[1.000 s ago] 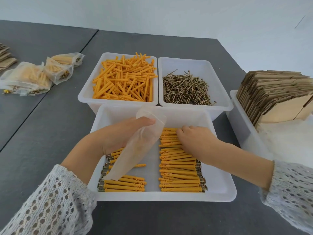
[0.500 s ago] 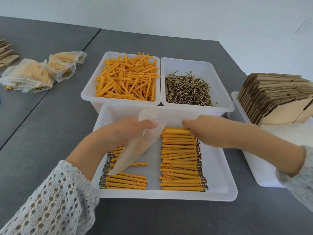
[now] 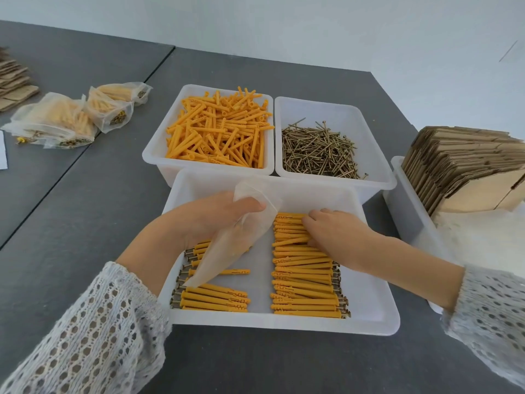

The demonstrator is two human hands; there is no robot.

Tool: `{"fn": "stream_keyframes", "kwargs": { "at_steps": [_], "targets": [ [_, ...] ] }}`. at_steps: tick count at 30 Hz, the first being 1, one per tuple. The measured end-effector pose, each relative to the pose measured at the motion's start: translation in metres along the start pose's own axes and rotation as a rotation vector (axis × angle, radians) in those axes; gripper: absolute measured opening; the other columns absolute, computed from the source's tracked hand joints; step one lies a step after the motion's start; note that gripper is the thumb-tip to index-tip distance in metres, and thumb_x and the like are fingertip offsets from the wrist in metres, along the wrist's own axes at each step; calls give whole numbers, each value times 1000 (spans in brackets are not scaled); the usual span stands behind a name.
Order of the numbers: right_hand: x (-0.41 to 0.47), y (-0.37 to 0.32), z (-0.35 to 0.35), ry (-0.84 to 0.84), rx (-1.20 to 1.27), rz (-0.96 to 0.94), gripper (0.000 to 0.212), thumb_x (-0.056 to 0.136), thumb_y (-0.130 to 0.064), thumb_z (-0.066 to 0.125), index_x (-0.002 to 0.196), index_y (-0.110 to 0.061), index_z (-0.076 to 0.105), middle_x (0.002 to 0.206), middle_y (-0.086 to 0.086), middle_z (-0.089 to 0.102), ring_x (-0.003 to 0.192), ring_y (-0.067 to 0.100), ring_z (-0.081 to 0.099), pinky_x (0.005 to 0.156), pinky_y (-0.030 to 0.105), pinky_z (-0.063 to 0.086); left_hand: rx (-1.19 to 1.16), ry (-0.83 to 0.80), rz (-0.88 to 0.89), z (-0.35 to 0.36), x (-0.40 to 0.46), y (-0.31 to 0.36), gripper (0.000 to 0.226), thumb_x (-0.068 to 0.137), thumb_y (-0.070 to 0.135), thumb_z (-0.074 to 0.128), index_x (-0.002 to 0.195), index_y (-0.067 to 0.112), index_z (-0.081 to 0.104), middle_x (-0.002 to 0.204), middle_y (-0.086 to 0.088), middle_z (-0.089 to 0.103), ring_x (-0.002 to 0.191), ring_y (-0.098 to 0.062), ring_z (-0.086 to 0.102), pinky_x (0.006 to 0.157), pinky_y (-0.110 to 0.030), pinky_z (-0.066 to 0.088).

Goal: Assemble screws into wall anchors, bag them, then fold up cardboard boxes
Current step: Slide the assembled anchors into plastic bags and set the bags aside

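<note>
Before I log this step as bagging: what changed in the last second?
The right hand lifted off the right row of assembled anchors toward the tray's far wall, then came back down onto the row's far end. The left hand still holds the empty bag open; bins unchanged.

1. One view only: the camera on my head, wide-angle, so no overlap with another view.
2. It faces forward and down, close above the front tray [image 3: 369,322] on the grey table [image 3: 85,223].
</note>
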State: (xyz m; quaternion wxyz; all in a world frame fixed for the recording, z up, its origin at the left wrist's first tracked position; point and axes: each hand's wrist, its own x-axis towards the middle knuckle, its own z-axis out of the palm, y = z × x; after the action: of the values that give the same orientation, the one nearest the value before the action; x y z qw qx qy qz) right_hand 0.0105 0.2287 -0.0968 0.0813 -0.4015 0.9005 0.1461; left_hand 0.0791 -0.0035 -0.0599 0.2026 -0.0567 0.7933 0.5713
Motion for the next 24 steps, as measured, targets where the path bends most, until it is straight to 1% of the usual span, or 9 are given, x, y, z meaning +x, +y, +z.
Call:
{"fn": "stream_keyframes", "kwargs": {
  "at_steps": [4,6,8,11,14,17,20,22,24],
  "targets": [
    [-3,2,-3,-47,15,-35,25,103,-34,43,123,-20,47,114,0,53,102,18,52,89,32,45,28,5,-16,0,1,1,29,98,40,53,113,18,64,115,-16,67,101,-27,64,98,-42,48],
    [-4,5,-12,-80,56,-46,16,103,-33,41,116,-24,45,101,-4,55,91,16,54,90,34,48,34,1,-17,0,1,2,31,98,40,53,113,15,64,116,-18,66,99,-27,63,97,-42,49],
    [-7,13,-26,-96,89,-17,4,102,-29,42,101,-29,39,82,-11,50,77,13,53,79,34,51,31,-2,-21,-1,1,1,33,98,40,53,114,13,64,117,-20,66,98,-27,63,99,-45,48],
    [-8,30,-56,-22,93,66,23,97,-11,44,90,-32,35,74,-7,50,69,16,56,58,32,50,28,-5,-23,-3,4,-2,36,97,39,54,116,9,64,115,-22,65,95,-26,61,99,-46,48],
    [-4,42,-85,107,19,59,30,94,-3,44,86,-30,37,78,-7,49,74,18,54,66,38,51,42,-24,-3,-5,5,-3,42,96,42,58,117,5,63,106,-18,64,91,-24,60,96,-44,48],
    [3,34,-102,165,-75,-10,24,93,-3,43,93,-27,45,81,-9,43,82,17,48,68,33,45,47,-53,44,-4,2,-2,57,81,51,60,116,7,64,108,-20,64,93,-24,60,98,-48,48],
    [11,8,-107,188,-67,-125,24,94,-3,45,100,-26,50,86,-10,41,88,14,44,76,31,45,40,-102,79,-3,-1,0,55,79,51,57,116,11,64,99,-11,64,93,-22,60,91,-41,49],
    [15,-8,-108,146,51,-233,26,96,-4,46,113,-21,56,96,-6,44,94,14,46,85,33,46,19,-130,87,-3,0,-2,48,82,46,58,119,16,62,105,-10,67,97,-20,62,94,-39,49],
    [14,-17,-112,111,372,-290,29,98,-4,46,120,-19,58,107,-2,50,99,13,53,89,30,46,-16,-137,99,-3,0,-3,34,92,37,60,122,20,61,108,-5,69,100,-15,63,94,-33,49]
  ]
}}
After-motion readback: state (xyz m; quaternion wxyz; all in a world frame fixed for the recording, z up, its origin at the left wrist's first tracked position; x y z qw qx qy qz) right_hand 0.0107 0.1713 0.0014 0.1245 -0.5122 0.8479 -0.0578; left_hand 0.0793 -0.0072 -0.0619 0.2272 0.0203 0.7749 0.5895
